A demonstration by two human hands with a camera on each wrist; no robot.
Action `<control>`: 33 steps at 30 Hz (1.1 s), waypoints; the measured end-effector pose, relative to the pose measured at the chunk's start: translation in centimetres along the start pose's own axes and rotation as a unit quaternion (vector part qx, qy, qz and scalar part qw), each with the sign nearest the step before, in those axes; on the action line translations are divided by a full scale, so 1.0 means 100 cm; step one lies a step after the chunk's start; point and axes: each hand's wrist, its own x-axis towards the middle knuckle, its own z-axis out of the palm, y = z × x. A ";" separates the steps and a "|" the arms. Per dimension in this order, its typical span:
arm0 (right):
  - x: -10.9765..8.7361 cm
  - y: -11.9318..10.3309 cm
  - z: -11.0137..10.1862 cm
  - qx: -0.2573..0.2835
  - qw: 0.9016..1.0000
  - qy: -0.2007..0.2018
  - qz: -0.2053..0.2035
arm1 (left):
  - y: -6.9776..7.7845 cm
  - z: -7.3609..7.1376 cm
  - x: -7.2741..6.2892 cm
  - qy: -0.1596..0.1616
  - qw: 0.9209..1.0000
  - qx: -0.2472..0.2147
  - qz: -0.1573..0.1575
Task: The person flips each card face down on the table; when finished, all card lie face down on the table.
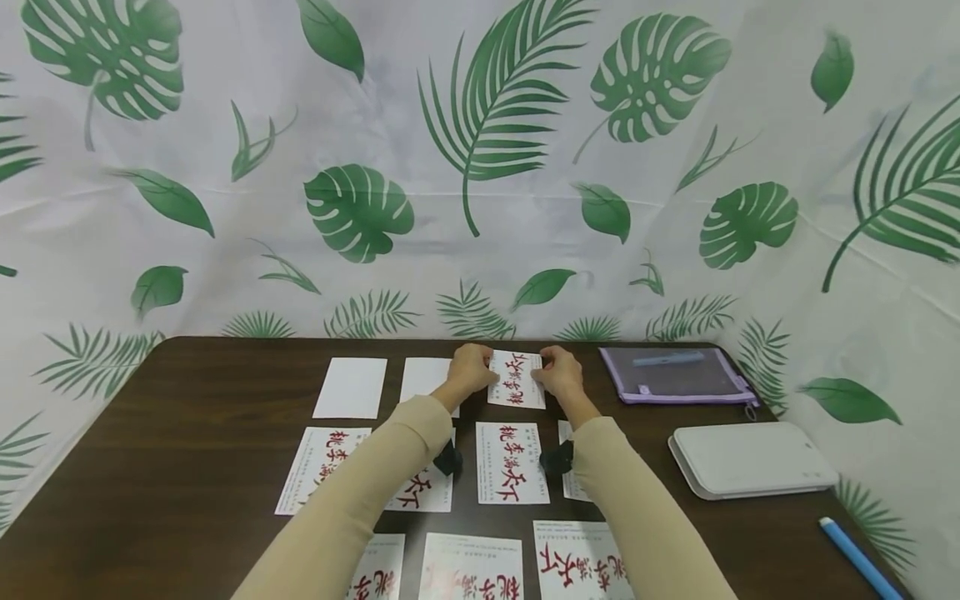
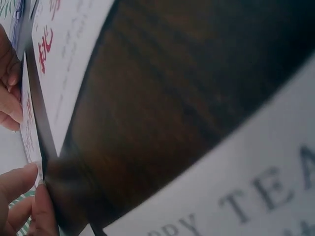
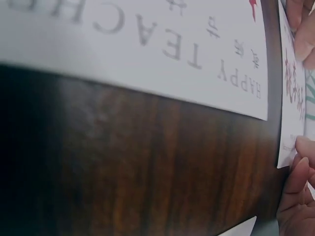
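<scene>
And here's the big white cloth (image 1: pixel 525 267) across the whole back, green leaves printed all over it! Below it spreads the dark wooden bench (image 1: pixel 165 467). In come two beige sleeves (image 1: pixel 352 517), stretched right over to the far side. On the right, the purple-edged pouch (image 1: pixel 663 383) lies near the back corner, the flat white box (image 1: pixel 752 461) just in front of it.

Now the hands! Left hand (image 1: pixel 470 372), its grip nearly closed, thumb and fingers pinching the left edge of a printed card (image 1: pixel 517 379); right hand (image 1: pixel 562 375), grip just as tight, has the right edge. That card is at the bench's far side, red writing up; flat or slightly raised, I can't tell.

To its left, two plain cards (image 1: pixel 349 388), one partly behind the left hand. Nearer, a row of four red-lettered cards (image 1: pixel 512 462), then three more cards (image 1: pixel 471 567), sleeves covering parts. Smallest, a blue marker (image 1: pixel 862 560) along the right edge, and a slim blue pen (image 1: pixel 667 358) at the pouch, inside or on top unclear.
</scene>
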 end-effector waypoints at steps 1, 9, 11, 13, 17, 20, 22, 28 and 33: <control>0.001 -0.001 -0.002 0.002 1.000 -0.004 0.000 | 0.001 -0.002 -0.001 -0.001 1.000 0.002 0.000; 0.003 -0.004 -0.007 0.017 1.000 -0.025 0.008 | 0.007 -0.008 -0.005 -0.004 1.000 -0.002 -0.003; 0.003 -0.004 -0.007 0.027 0.999 -0.024 0.008 | 0.007 -0.009 -0.006 -0.004 1.000 0.000 0.002; 0.001 -0.004 -0.007 0.038 0.999 -0.021 0.008 | 0.007 -0.009 -0.005 -0.003 1.000 0.004 0.010; -0.003 -0.004 -0.005 0.056 0.998 -0.001 -0.001 | 0.006 -0.008 -0.006 0.000 1.000 0.009 0.025; -0.006 -0.004 -0.003 0.066 0.998 0.018 -0.011 | 0.005 -0.008 -0.007 0.008 0.999 0.010 0.033; -0.006 -0.003 -0.002 0.078 0.996 0.031 -0.016 | 0.004 -0.007 -0.008 0.010 0.999 0.014 0.036; -0.003 0.001 -0.001 0.165 0.986 0.013 -0.029 | 0.002 -0.008 -0.014 -0.004 1.000 0.005 0.028; -0.003 0.001 -0.006 0.252 0.967 -0.034 -0.008 | -0.001 -0.015 -0.018 -0.021 0.997 -0.079 -0.002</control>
